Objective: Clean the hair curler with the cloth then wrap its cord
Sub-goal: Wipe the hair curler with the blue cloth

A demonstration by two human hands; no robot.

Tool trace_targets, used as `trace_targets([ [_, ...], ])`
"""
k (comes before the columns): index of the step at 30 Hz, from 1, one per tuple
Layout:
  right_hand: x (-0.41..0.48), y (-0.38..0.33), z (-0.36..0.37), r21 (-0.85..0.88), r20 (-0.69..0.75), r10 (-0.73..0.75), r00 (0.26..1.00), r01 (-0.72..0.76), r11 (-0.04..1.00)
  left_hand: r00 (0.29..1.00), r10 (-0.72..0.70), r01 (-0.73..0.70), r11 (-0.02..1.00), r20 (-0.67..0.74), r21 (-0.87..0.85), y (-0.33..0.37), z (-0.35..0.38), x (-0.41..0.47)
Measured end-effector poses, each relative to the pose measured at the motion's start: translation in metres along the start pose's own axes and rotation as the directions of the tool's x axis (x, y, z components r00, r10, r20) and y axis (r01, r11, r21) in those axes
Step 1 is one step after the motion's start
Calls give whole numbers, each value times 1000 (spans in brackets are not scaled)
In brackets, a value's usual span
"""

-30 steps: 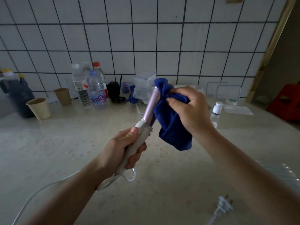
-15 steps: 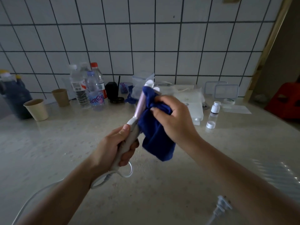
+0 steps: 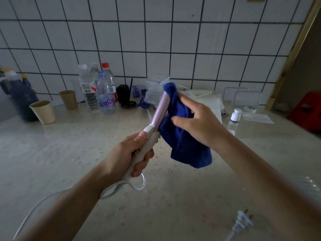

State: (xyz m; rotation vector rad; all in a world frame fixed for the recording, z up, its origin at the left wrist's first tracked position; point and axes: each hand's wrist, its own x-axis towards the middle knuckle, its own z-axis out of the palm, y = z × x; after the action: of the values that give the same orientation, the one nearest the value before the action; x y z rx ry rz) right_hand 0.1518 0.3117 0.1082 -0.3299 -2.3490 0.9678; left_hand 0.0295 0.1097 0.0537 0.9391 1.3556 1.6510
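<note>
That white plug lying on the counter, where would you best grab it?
Pinch the plug across its white body, coming from above. It lies flat on the counter with its prongs pointing away and its cord trailing toward the near edge, so the body is the safe, exposed part.

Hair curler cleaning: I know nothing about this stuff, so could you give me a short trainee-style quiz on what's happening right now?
1. Fill in: the left hand grips the curler by its ____.
2. Which holds the cloth against the curler's barrel? A) right hand B) left hand C) neither
3. True or false: the plug lies loose on the counter.

Key: 1 handle; 2 A; 3 true.
</note>
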Motion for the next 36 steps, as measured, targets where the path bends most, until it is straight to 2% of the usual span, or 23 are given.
trace_targets([
  [4, -5, -3, 2, 20, 183, 16, 983, -20, 1000, 1000, 23, -23, 1000, -5, -6, -3, -2, 1],
  [7, -6, -4, 8, 20, 242, -2, 970, -2, 1000, 999, 14, -11, 997, 33, -70, -5, -8, 3],
  [10, -6, -2, 9, 45, 215, -16, 976, 6, 999, 996, -17, 26, 995, 86, -101, -7, -14, 4],
  [13, -8, -2, 16, 72, 128, -30, 991, 21, 997, 994, -22, 34, 993, 102, -112, -7, -17, 5],
  [17, -5, -1, 14, 39, 72, -58, 996, 56, 998, 996, -12, 16, 999, 89, -35, -2, -13, 5],
  [23, 5, 7, -11, 50, -56, -26, 998, 28, 998, 998, 19, -23, 996, 55, 81, -2, -2, 1],
  [26, 2, 8, -4, 67, -20, -28, 999, 30, 997, 999, 39, -40, 994, 13, 100, -3, 0, 1],
  [30, -7, 3, 29, 101, 97, -69, 993, 60, 993, 998, 41, -42, 999, -51, -14, -6, -4, 1],
  [33, -6, 3, 26, 129, 67, -103, 992, 94, 987, 998, 34, -38, 996, -46, -80, -8, -3, 2],
  [36, -8, 6, 26, 158, 22, -148, 989, 143, 977, 999, 29, -30, 997, -23, -73, -8, -2, 3],
])
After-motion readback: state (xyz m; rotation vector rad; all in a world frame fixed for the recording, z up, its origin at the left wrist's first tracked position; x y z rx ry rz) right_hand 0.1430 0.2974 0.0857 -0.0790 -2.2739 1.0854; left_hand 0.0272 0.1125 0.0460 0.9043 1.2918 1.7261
